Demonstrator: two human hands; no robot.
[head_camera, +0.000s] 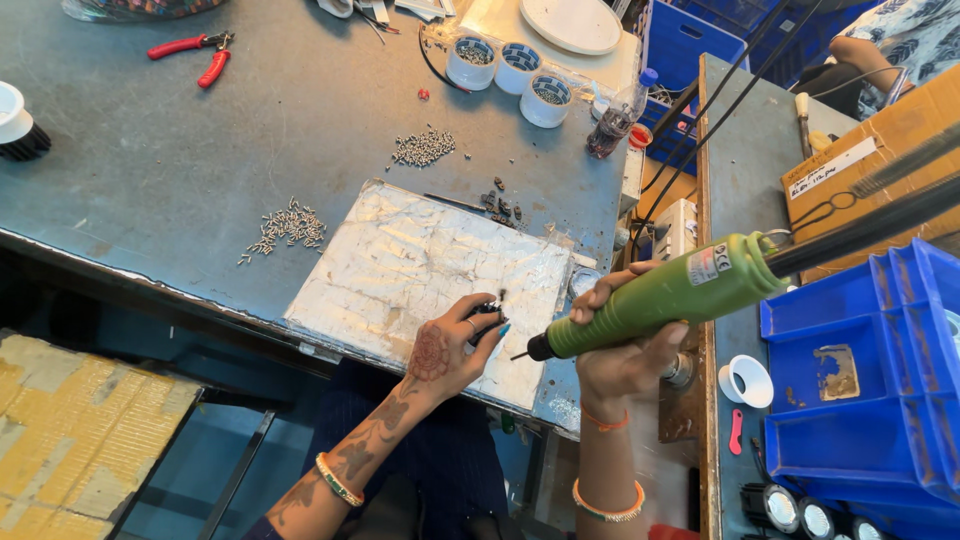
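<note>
Near the lower middle of the frame we hold a small dark part (488, 309) pinched in the fingertips of our left hand (445, 345), just above the lower right corner of a foil-covered board (400, 270). Our right hand (625, 345), to the right of it, is clenched around a green electric screwdriver (665, 295) whose black tip points left toward the part, near it but apart. From the screwdriver's back end a dark cable (870, 225) runs to the upper right of the frame. The board lies on a grey table (180, 150). Two heaps of small screws sit on the table: one (285, 228) left of the board, another (423, 147) above it. A few dark pieces (503, 205) lie at the board's upper edge. At the upper left lie red pliers (195, 55); at the top middle stand three white cups (510, 68). Blue bins (865, 370) fill the right side, with a white ring (745, 380) just left of them.
</note>
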